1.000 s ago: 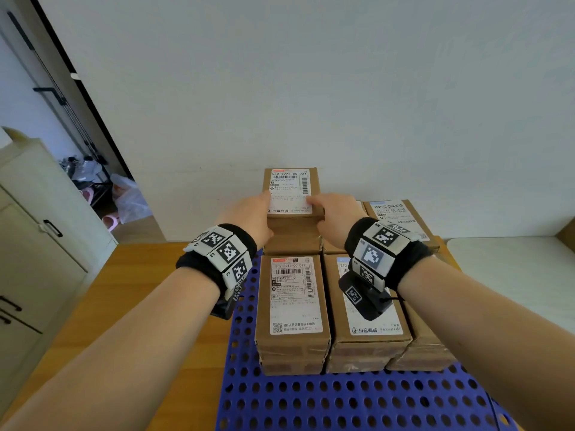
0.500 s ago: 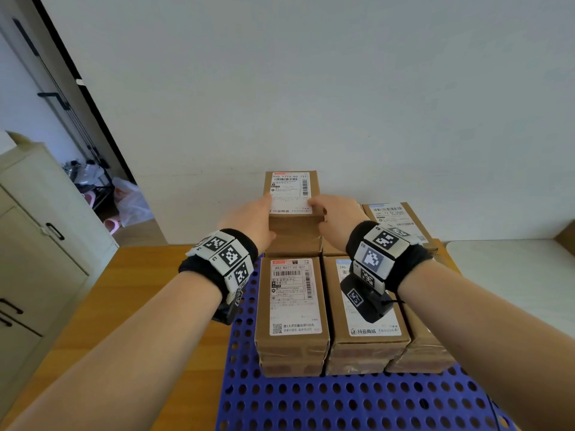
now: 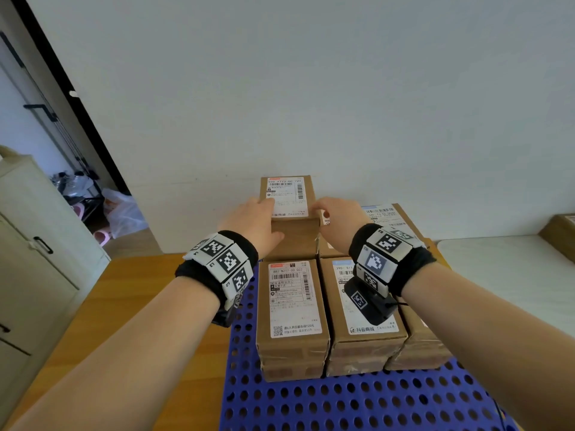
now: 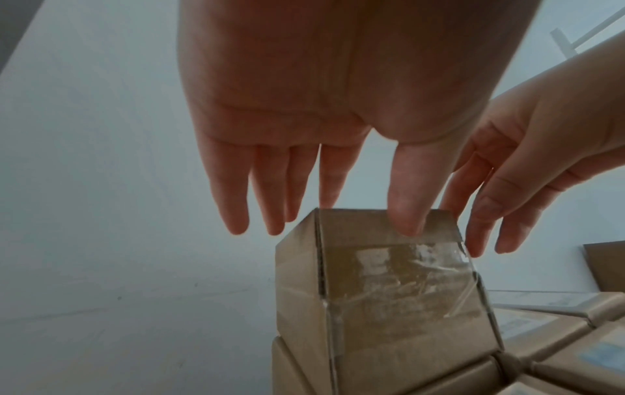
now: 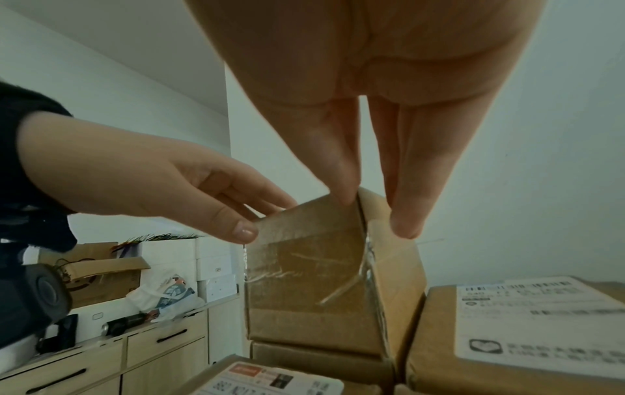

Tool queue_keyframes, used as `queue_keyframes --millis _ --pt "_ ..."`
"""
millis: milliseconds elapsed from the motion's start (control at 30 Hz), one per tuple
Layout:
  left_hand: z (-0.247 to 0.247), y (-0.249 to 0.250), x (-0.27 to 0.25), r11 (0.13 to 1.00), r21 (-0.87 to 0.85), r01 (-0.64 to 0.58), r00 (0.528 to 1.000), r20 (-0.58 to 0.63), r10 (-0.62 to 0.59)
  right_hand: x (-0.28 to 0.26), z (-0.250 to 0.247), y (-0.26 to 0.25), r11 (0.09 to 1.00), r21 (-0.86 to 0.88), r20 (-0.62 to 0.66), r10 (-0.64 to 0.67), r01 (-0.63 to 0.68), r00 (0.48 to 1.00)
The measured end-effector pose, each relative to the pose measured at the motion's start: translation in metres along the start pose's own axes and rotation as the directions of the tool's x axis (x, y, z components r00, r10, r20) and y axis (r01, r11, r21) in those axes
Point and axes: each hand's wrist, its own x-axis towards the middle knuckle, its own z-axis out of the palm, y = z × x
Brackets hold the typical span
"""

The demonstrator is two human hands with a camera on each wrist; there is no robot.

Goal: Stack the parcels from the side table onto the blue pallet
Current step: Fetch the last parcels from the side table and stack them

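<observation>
A plain white wall [image 3: 311, 88] backs a wooden floor or platform on which the blue pallet [image 3: 342, 405] lies, its perforated deck bare at the near edge. On it stand rows of brown cardboard parcels, and the top parcel [image 3: 291, 209] sits on the far-left stack, a tier higher than its neighbours. The side table [image 3: 497, 265] is the pale surface to the right, with one more parcel [image 3: 560, 234] cut off by the frame edge.

The left hand [image 3: 252, 222] and right hand [image 3: 336, 219] flank the top parcel's near end. In the wrist views the fingers of both are straight and slightly apart, with fingertips touching the upper edges and the thumbs on the near face rather than curled round it; this looks like squaring up or letting go, not a firm grip.

The parcel is probably light and fairly stiff: a small corrugated box, sealed with glossy clear tape [image 4: 405, 267] that would be slick under the fingertips. The bare cardboard long sides offer the better hold, palms pressing in from either flank. The label [image 3: 286, 197] on top is paper and gives little purchase.

The far end of the parcel, the stack beneath it and the back row are mostly hidden behind the hands and wrist bands. How squarely it sits on the box below is hard to make out.
</observation>
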Motion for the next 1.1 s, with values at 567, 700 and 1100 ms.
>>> queue_keyframes --millis 567,700,1100 --pt "-0.007 0.073 -0.019 0.942 -0.008 -0.336 0.942 0.019 0.336 -0.079 -0.026 0.041 0.95 -0.034 -0.11 0.305 -0.311 0.946" --pt "0.0 0.111 -0.029 0.915 -0.001 -0.404 0.913 0.056 0.403 -0.106 -0.033 0.064 0.931 0.008 -0.147 0.362 -0.364 0.921" --pt "0.037 0.311 -0.053 0.844 -0.054 -0.534 0.829 0.159 0.535 -0.23 -0.105 0.22 0.857 0.038 -0.207 0.509 -0.513 0.835"
